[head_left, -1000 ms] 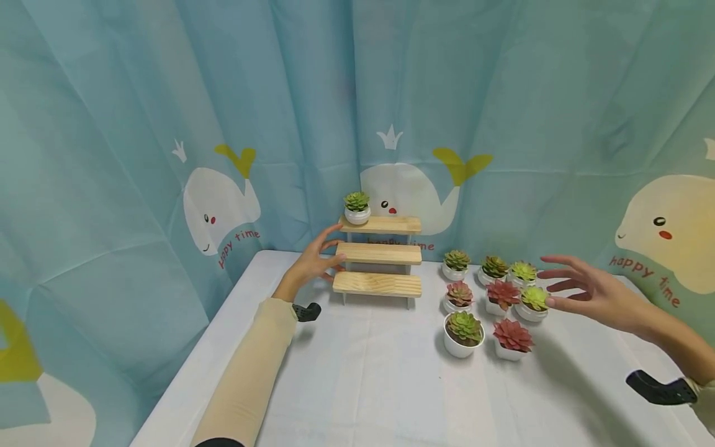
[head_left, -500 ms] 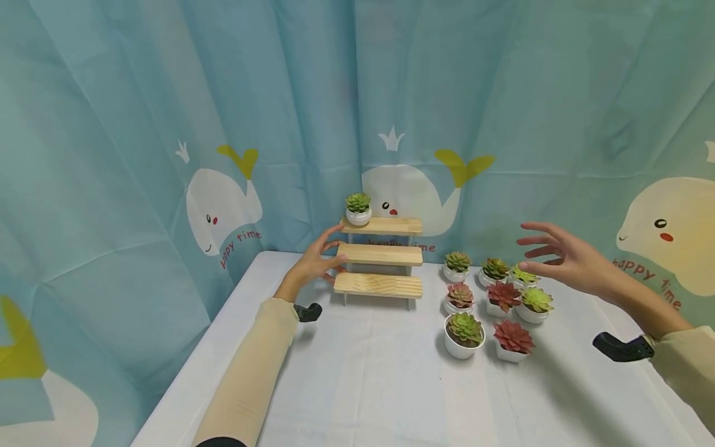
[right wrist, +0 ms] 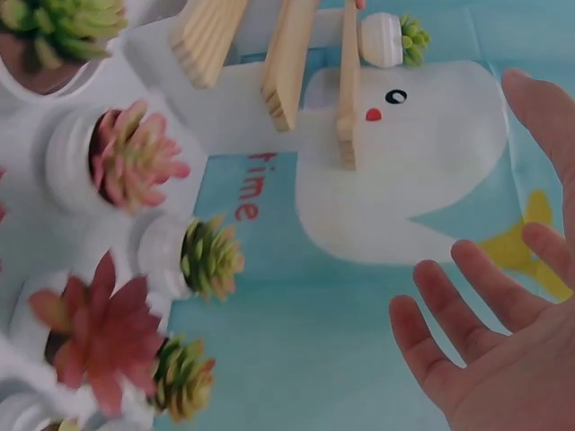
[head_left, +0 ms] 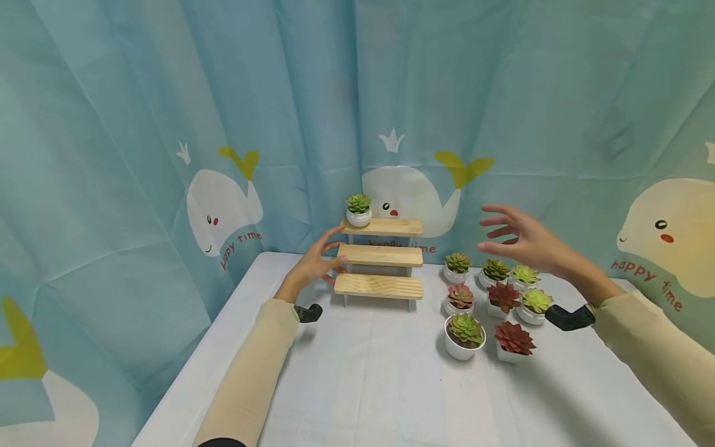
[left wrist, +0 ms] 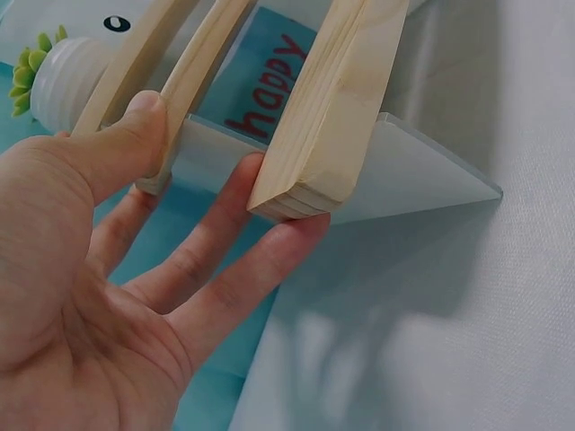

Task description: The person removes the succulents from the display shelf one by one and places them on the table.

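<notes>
My left hand (head_left: 313, 264) is at the left end of a three-step wooden plant stand (head_left: 380, 285). In the left wrist view, its thumb lies on the middle board (left wrist: 202, 72) with a finger at that board's underside, while other fingertips touch the lowest board (left wrist: 314, 135). A green succulent in a white pot (head_left: 359, 210) sits on the top step's left end. My right hand (head_left: 525, 239) is in the air, right of the stand and above the back pots, fingers spread and loosely bent. Nothing is in it in the right wrist view.
Several potted succulents stand in a group on the white table (head_left: 402, 372), right of the stand. Among them are a red one (head_left: 514, 341), a larger green one (head_left: 465, 335) and a bright yellow-green one (head_left: 535, 304). A whale-print curtain (head_left: 313, 93) hangs close behind.
My right hand has moved left and upward, away from the yellow-green succulent, with nothing in it. The left hand stays at the stand, and the pots have not moved.
</notes>
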`<state>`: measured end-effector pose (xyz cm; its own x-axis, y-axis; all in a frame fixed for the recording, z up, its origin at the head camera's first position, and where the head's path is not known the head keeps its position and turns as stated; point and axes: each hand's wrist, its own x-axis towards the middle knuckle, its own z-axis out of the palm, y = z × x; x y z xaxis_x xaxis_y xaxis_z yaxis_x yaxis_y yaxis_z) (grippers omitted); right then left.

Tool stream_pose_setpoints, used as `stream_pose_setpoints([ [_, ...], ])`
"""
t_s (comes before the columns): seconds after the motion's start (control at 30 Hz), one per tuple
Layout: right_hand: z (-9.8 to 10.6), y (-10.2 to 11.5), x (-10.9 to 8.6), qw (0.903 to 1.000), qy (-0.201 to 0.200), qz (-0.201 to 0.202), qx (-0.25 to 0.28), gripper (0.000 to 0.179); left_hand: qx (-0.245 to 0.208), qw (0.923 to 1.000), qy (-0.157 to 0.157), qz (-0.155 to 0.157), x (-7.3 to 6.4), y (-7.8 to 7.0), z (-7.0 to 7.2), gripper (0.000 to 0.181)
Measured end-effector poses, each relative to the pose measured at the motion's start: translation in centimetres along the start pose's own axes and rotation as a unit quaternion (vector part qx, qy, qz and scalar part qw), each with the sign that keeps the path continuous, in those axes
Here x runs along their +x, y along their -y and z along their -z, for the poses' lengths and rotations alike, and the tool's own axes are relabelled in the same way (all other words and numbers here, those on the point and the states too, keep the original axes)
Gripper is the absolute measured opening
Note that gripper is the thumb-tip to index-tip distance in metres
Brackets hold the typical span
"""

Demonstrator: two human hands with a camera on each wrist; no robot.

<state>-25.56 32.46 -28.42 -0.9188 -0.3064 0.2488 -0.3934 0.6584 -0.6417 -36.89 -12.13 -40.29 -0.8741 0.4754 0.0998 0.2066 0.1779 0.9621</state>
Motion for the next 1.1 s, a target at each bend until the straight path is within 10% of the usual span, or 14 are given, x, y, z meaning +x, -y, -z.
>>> stream_pose_setpoints([
  [1.1, -8.3, 3.9, 11.1, 0.9987, 0.018, 0.011, 0.046, 0.086, 0.011, 0.9999, 0.0, 0.007, 0.0, 0.0, 0.1, 0.078],
])
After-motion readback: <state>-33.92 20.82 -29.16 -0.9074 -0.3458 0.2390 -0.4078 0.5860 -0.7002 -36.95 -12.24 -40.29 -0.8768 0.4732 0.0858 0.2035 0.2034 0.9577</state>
